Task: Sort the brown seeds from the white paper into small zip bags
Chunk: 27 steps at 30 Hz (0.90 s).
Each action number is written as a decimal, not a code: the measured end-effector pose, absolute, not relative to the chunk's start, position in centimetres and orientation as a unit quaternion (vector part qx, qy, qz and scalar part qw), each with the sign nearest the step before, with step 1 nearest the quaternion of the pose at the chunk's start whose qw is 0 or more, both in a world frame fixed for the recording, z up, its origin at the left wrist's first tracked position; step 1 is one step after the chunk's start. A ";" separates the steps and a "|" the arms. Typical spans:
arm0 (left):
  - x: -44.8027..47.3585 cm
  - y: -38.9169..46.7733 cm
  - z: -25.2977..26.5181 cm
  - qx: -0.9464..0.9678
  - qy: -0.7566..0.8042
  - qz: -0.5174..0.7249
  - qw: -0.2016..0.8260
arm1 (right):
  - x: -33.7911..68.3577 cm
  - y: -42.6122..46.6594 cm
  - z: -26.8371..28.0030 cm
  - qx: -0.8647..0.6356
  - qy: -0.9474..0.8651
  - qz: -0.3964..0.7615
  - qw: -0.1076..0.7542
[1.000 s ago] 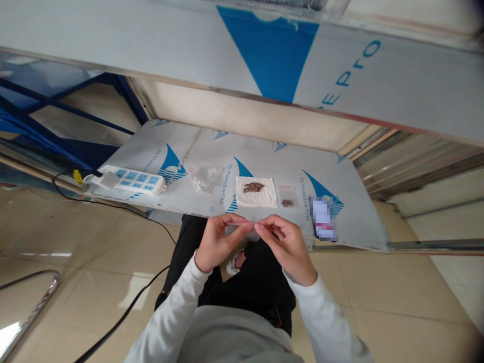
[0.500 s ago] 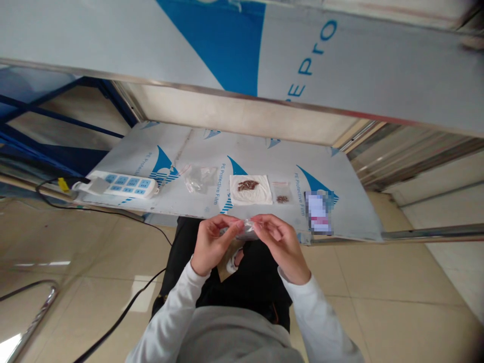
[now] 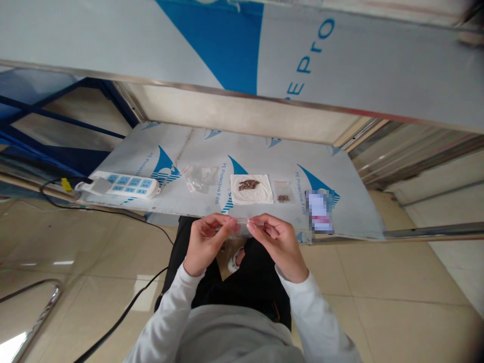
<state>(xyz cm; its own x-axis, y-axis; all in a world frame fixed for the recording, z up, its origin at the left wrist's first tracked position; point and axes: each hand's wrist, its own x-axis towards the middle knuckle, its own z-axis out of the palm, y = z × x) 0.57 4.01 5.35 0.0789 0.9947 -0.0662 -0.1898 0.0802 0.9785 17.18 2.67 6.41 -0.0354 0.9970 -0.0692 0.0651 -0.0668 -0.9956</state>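
Note:
Between my hands, just in front of the shelf's edge, is a small clear zip bag [image 3: 242,228]. My left hand [image 3: 206,242] pinches one top corner of it with thumb and forefinger. The other corner is pinched by my right hand [image 3: 278,244]. Beyond them on the shelf, small dark brown pieces [image 3: 248,185] lie heaped on a white paper tissue [image 3: 260,196]. To the right of the tissue, another zip bag [image 3: 282,189] lies flat with a few brown pieces in its bottom. Farther left is a loose pile of clear bags [image 3: 198,179].
A white power strip [image 3: 132,185] with blue sockets sits at the shelf's left end, its black cable trailing to the floor. A phone [image 3: 319,212] with a blurred screen lies toward the right. The upper board [image 3: 204,65] overhangs the film-covered shelf [image 3: 257,151].
My hands have drawn slightly apart and to the left. The zip bag between them is now stretched straighter along its top edge.

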 end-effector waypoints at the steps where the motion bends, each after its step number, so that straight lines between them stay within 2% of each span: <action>1: 0.5 4.0 5.3 0.449 0.450 0.511 0.579 | 17.1 2.6 6.4 -0.521 -0.506 0.513 0.457; 12: 0.8 3.5 5.6 0.459 0.447 0.509 0.576 | 16.5 2.6 7.0 -0.487 -0.527 0.497 0.488; 27: 1.6 4.0 4.3 0.455 0.466 0.497 0.574 | 18.7 2.4 5.8 -0.488 -0.509 0.538 0.462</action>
